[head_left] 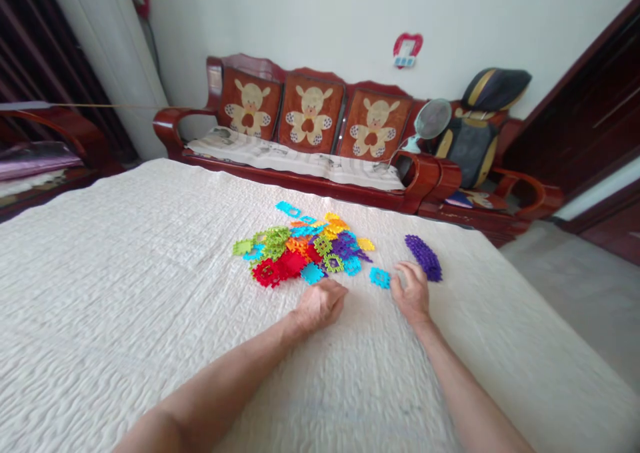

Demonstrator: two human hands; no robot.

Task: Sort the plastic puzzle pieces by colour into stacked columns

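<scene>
White quilted cover (125, 273), wavy texture; glossy wooden sofa (300, 181) far. Notched plastic tiles (293, 264) piled mid. L hand (323, 302) curled, can't tell grip; R hand (413, 293) loosely spread nr blue square tile (374, 278).

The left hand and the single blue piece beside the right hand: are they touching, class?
Apart: the head view shows bare white cover between the left hand and the blue piece.
</scene>
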